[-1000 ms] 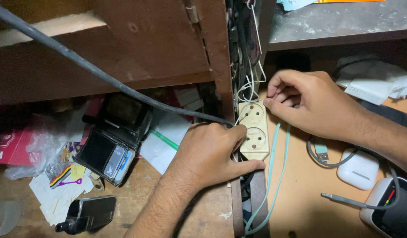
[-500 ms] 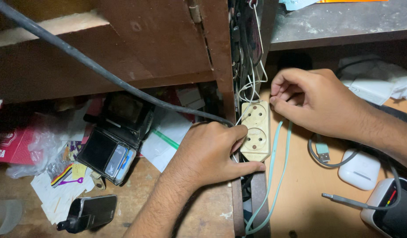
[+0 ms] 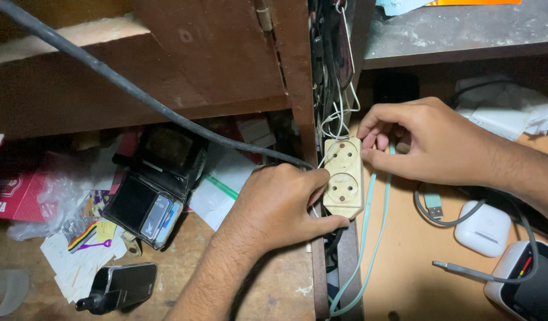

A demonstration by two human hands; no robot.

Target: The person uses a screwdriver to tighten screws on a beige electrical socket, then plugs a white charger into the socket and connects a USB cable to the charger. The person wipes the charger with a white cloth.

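A cream plastic double socket (image 3: 343, 178), rounded at its corners and yellowed with age, stands upright against the edge of a dark wooden partition (image 3: 297, 89). The left hand (image 3: 280, 205) curls around its left side and lower end, thumb pressed under the bottom, fingers closed on it. The right hand (image 3: 425, 139) sits at the socket's upper right corner, fingertips pinched together on something small there (what exactly is hidden by the fingers).

A thick black cable (image 3: 137, 95) runs diagonally from the upper left down toward the socket. Thin white wires (image 3: 339, 113) hang in loops just above it, and a pale green cable (image 3: 369, 238) trails down along the socket's right side to the bottom edge.

In the left compartment, under a worn wooden shelf (image 3: 78, 35), an open black wallet (image 3: 152, 193) holds cards in its slots, lying on loose papers (image 3: 78, 261) beside crumpled clear plastic (image 3: 54, 202) and a red box (image 3: 12, 193). A glossy dark phone (image 3: 116, 285) lies near the front.

In the right compartment, on smooth light wood, rest a white rounded earbud case (image 3: 482, 229), a grey cable with a USB plug (image 3: 434, 208), and a white device with a dark screen (image 3: 526, 285).
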